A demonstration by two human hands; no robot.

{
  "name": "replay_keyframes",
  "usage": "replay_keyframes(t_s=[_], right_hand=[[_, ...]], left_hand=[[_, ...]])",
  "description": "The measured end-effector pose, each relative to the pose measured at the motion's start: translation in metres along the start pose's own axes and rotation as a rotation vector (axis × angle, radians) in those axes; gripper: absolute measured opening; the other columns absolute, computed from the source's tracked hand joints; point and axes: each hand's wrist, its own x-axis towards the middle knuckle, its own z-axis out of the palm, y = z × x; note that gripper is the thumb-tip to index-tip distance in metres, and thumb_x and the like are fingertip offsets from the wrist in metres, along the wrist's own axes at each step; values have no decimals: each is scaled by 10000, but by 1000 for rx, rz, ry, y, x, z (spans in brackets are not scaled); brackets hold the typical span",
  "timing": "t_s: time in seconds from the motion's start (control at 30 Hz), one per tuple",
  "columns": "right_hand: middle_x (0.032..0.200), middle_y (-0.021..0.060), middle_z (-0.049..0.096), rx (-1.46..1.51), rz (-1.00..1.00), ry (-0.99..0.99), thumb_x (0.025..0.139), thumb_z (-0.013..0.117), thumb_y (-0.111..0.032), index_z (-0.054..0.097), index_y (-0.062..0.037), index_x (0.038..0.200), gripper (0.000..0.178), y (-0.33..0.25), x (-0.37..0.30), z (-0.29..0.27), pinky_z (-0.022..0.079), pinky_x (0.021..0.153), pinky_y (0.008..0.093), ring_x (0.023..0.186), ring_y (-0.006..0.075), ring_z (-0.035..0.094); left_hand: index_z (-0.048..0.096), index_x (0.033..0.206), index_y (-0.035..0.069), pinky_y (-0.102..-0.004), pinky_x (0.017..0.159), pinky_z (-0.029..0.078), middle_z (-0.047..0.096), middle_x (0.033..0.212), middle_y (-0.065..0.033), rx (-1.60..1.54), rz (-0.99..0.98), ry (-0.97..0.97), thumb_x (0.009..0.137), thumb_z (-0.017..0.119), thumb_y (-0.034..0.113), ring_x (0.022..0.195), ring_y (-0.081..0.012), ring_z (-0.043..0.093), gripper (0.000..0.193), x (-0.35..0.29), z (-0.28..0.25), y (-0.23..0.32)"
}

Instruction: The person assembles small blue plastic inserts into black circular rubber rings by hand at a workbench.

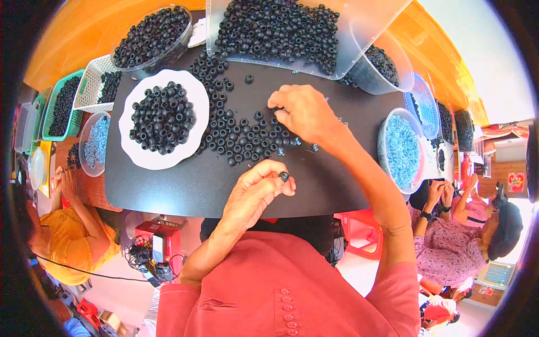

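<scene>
Over the dark tabletop (168, 191), the left hand (251, 192) pinches a black ring-shaped piece (284, 176); the right hand (304, 112) curls nearly closed, its hold hidden from me. The piece looks light and stiff, best gripped by its sides.

Two bare hands at unequal reach on my remote view
I see the left hand (258, 191) pinching near the torso (264, 281), wrist bent inward; the right hand (303, 112) extends farther forward, fingers curled, forearm (360, 165) slanting inward.
</scene>
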Motion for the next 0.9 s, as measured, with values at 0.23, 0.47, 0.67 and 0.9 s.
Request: replay_keyframes(t_s=[0.23,0.47,0.67,0.9], right_hand=[[731,102,575,105,56,78,677,624,-39,584,-25,837,166,-7,2,-1,468,576,346,616,246,575],[649,29,598,745,381,46,717,656,-43,605,-26,842,136,-51,-59,-18,462,560,237,596,75,575],[784,56,625,808,283,145,752,646,-8,598,-14,862,120,-67,-97,-8,484,590,251,660,105,628],[822,63,597,1317,308,269,831,552,63,594,37,910,93,-68,-102,7,501,613,270,684,136,619]], left_hand=[[559,1054,-11,-384,825,485,597,840,-91,-19,4,70,900,511,66,902,-246,577,179,1,2,-1],[557,1067,3,-342,836,477,607,861,-95,17,43,62,927,483,49,891,-211,596,164,0,4,3],[557,1056,1,-319,795,483,612,859,-87,116,53,118,931,475,57,818,-174,603,160,2,7,-1],[554,1058,-3,-315,805,481,624,902,-91,185,71,94,934,462,75,829,-158,603,173,4,11,-1]])
